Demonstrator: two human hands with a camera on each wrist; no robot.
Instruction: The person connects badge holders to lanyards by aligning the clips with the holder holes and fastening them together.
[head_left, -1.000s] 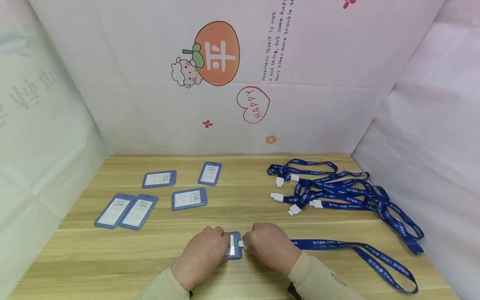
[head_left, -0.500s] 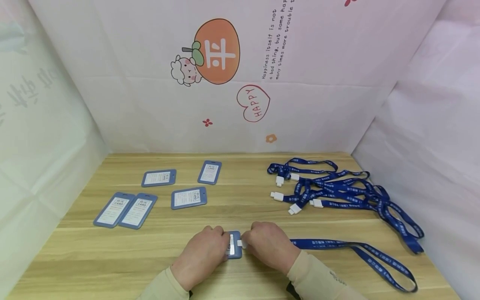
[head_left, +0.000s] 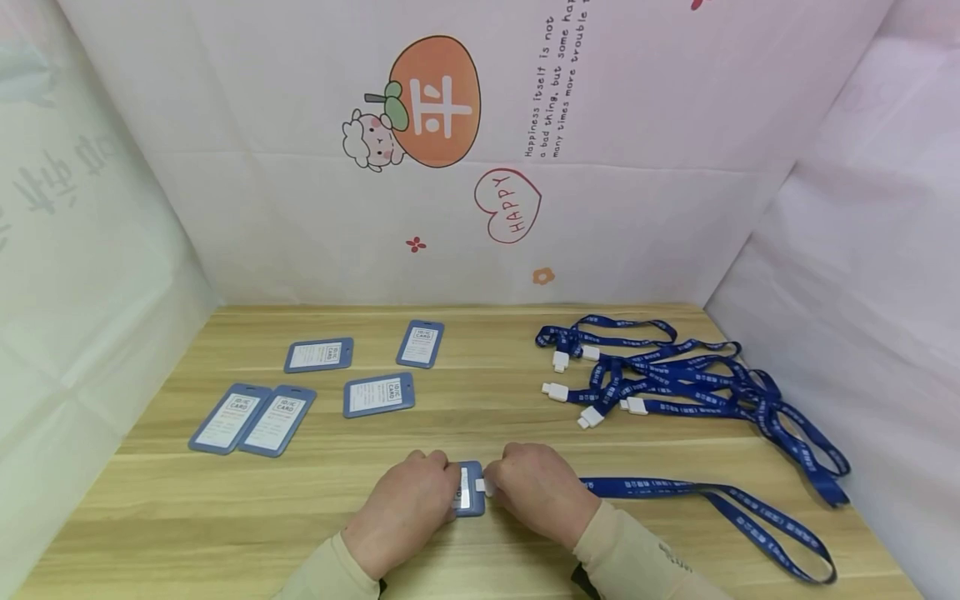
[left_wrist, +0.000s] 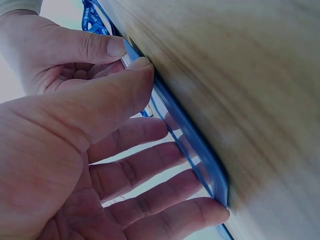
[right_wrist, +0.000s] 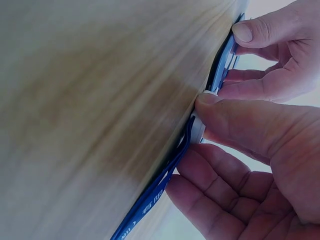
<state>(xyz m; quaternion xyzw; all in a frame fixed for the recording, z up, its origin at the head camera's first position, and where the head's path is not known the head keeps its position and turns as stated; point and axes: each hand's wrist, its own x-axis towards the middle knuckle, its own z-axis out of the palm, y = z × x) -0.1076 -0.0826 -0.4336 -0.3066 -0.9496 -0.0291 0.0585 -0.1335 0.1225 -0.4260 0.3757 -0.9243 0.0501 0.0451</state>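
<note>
My left hand [head_left: 405, 510] grips a blue ID badge holder [head_left: 474, 503] near the front middle of the table, with its slotted end toward the right. In the left wrist view the thumb lies along one edge of the badge holder [left_wrist: 192, 132], fingers on the other side. My right hand [head_left: 542, 492] pinches the white plastic clip [right_wrist: 198, 129] of a blue lanyard [head_left: 645, 487]. The clip's tip sits at the holder's slot, overlapping it in the head view. From my right hand the strap runs rightward and ends in a loop.
Several other badge holders [head_left: 378, 395] lie flat at the left and back of the wooden table [head_left: 187, 517]. A tangled pile of blue lanyards [head_left: 693, 387] with white clips [head_left: 556, 392] is at the back right. White printed cloth [head_left: 300, 225] walls off the back and sides.
</note>
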